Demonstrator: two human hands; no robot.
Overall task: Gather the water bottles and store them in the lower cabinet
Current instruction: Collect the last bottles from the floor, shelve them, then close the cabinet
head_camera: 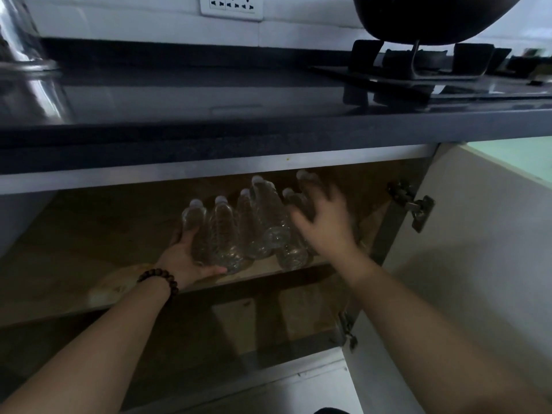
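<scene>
Head view: water bottles [254, 225] lie caps rearward at the shelf [89, 234] front edge. Your left hand [186, 261] cups the leftmost bases; your right hand [322, 222] is spread over the rightmost.

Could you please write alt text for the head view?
Clear water bottles lie on a shelf inside an open lower cabinet; the left hand holds the leftmost ones, the right hand spreads open over the others.

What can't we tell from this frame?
Head view only:
1. Count of bottles: right hand covers some; dim light.
2. Contact of right hand: motion-blurred.
3. Grip of left hand: fingers hidden behind bottles.
4. Most of wok: cut off by top edge.
</scene>
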